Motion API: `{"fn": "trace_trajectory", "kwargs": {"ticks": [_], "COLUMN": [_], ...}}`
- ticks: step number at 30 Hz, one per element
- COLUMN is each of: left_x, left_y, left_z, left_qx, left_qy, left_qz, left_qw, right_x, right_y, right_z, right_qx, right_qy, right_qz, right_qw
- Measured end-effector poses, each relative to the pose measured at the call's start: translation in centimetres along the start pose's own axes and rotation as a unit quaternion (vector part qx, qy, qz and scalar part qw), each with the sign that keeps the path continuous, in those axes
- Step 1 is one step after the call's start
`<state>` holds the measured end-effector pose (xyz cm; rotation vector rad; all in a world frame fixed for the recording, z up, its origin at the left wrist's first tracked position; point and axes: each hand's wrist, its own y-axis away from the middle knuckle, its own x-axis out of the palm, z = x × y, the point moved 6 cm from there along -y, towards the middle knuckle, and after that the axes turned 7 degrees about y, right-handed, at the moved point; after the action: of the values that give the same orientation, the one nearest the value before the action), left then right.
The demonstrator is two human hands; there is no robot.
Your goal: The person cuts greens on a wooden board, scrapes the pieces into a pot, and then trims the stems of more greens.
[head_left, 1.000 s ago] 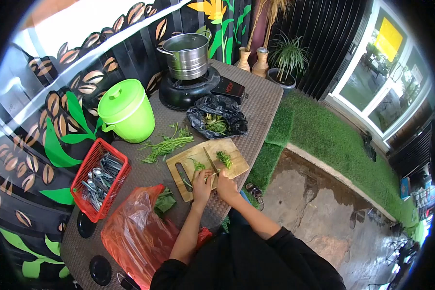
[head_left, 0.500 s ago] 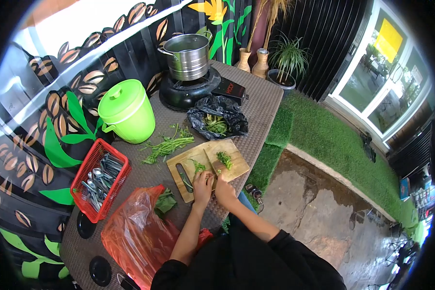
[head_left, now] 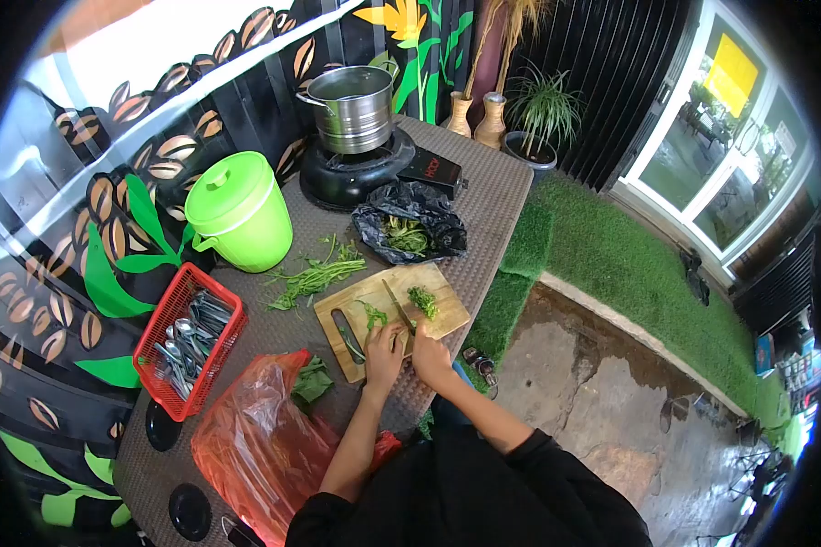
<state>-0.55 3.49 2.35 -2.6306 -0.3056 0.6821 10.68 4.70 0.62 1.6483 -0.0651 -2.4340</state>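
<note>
My right hand (head_left: 431, 354) is closed round the handle of a knife (head_left: 398, 300), whose blade points away from me across the wooden cutting board (head_left: 339, 300). Left of the blade, my left hand (head_left: 385, 354) presses down with bent fingers on leafy greens (head_left: 372, 314), whose leaves stick out past the fingertips. What lies under those fingers is mostly hidden. To the right of the knife sits a small heap of chopped greens (head_left: 422, 303). The board's handle slot (head_left: 345, 330) is left of my left hand.
Loose green stems (head_left: 317, 277) and a black plastic bag of greens (head_left: 408, 235) lie beyond the board. A steel pot (head_left: 351, 114) stands on a stove (head_left: 347, 175). Leftward are a green lidded bucket (head_left: 242, 219), a red cutlery basket (head_left: 192, 342) and a red plastic bag (head_left: 260, 428).
My right hand and the knife have shifted slightly to the right, towards the chopped heap. My left hand stays nearly in place on the greens.
</note>
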Motion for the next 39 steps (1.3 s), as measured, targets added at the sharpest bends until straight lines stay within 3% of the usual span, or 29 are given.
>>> {"fn": "trace_trajectory", "kwargs": {"ticks": [3, 6, 8, 12, 19, 22, 28, 30, 37, 39], "left_x": [0.3, 0.5, 0.1, 0.2, 0.3, 0.3, 0.7, 0.7, 0.6, 0.4], "left_y": [-0.5, -1.2, -1.4, -1.2, -1.0, -1.0, -0.7, -0.8, -0.7, -0.8], "left_z": [0.7, 0.7, 0.9, 1.2, 1.0, 0.7, 1.1, 1.2, 1.3, 1.3], "left_qx": [-0.023, 0.008, -0.083, -0.06, -0.066, -0.055, -0.046, -0.041, -0.047, -0.057], "left_qy": [0.054, -0.003, 0.024, 0.042, 0.033, 0.029, 0.028, 0.028, 0.038, 0.033], "left_qz": [0.016, 0.05, 0.04, 0.021, 0.035, 0.036, 0.023, 0.019, 0.017, 0.017], "left_qw": [0.998, 0.999, 0.995, 0.997, 0.997, 0.997, 0.998, 0.999, 0.998, 0.998], "right_x": [-0.8, -1.7, -1.6, 0.7, -0.1, 0.3, 0.4, 0.7, 0.6, 0.7], "right_y": [-0.4, -0.2, 0.7, 0.8, 0.4, 0.9, -0.1, 1.3, -0.1, 1.1], "right_z": [-0.2, -0.1, 0.3, 0.6, 0.5, 0.7, 0.6, 0.6, 1.0, 1.0], "right_qx": [-0.018, -0.019, -0.003, 0.036, 0.018, 0.029, -0.031, 0.019, -0.013, 0.027], "right_qy": [0.042, 0.04, 0.047, 0.05, 0.005, 0.043, 0.016, 0.036, 0.027, -0.001], "right_qz": [0.048, 0.04, 0.033, 0.005, 0.04, -0.005, 0.035, 0.003, 0.048, 0.035], "right_qw": [0.998, 0.998, 0.998, 0.998, 0.999, 0.999, 0.999, 0.999, 0.998, 0.999]}}
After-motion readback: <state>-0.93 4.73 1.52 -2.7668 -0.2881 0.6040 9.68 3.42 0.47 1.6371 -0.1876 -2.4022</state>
